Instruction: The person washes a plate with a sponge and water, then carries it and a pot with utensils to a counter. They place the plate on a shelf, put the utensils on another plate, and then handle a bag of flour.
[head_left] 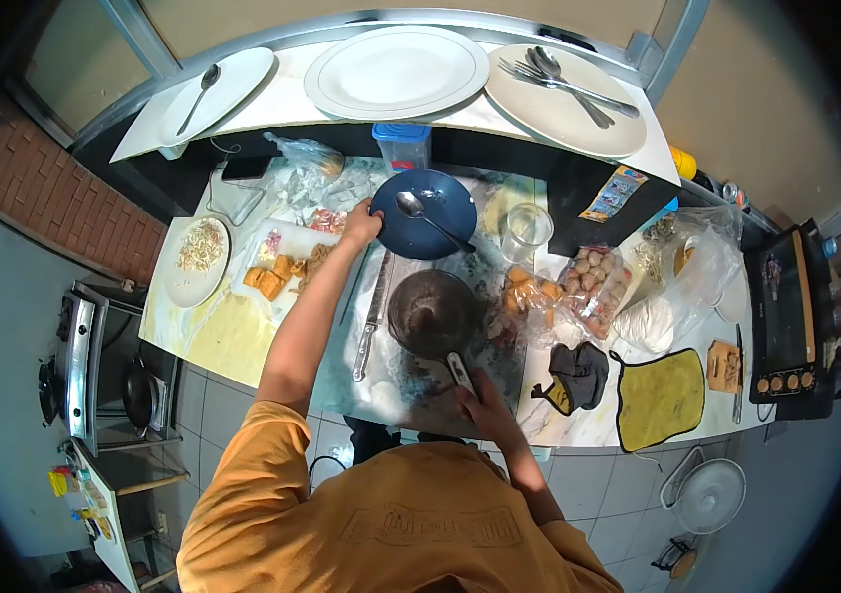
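My left hand (362, 225) grips the left rim of a dark blue plate (437, 227), on which a metal spoon (410, 205) lies. My right hand (480, 402) is closed round the handle of a dark saucepan (429, 314), just in front of the plate. A knife (373, 321) lies left of the pan, its blade pointing away from me. Farther left, a white cutting board (289, 242) carries orange-brown chunks (264, 283). Right of the plate is a clear glass (526, 233).
A plate of shredded food (201, 259) sits at the left. Bagged round items (594, 287), dark mitts (578, 376), a yellow-green cloth (661, 399) and a toaster oven (784, 313) are on the right. White plates (396, 71) line the shelf behind; a stove (78, 361) stands far left.
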A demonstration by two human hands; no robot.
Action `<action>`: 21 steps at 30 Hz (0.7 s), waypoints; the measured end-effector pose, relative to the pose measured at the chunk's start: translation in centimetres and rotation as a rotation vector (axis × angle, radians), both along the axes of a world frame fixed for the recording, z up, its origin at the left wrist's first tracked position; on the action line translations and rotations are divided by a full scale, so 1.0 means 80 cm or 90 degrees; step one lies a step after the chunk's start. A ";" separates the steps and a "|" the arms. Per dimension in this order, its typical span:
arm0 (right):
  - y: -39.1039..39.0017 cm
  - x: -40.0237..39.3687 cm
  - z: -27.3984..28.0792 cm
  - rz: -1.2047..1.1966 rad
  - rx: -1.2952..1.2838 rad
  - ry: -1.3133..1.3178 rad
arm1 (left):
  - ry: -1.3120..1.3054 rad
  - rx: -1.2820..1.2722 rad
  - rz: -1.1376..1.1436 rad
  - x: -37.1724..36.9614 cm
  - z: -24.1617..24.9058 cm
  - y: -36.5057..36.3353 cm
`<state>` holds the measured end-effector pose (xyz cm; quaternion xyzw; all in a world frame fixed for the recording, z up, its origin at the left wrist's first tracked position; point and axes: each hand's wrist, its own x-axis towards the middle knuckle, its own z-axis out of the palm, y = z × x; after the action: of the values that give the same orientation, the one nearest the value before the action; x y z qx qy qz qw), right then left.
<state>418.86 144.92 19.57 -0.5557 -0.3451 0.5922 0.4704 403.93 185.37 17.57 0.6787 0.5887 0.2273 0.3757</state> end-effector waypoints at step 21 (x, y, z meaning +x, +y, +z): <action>0.022 -0.027 0.162 0.112 0.107 -0.327 | -0.359 -0.060 0.293 -0.223 0.117 -0.250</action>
<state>416.67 146.69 32.50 -0.6145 -0.5477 0.4398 0.3592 386.07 165.40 26.97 0.4208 0.6094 0.4564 0.4932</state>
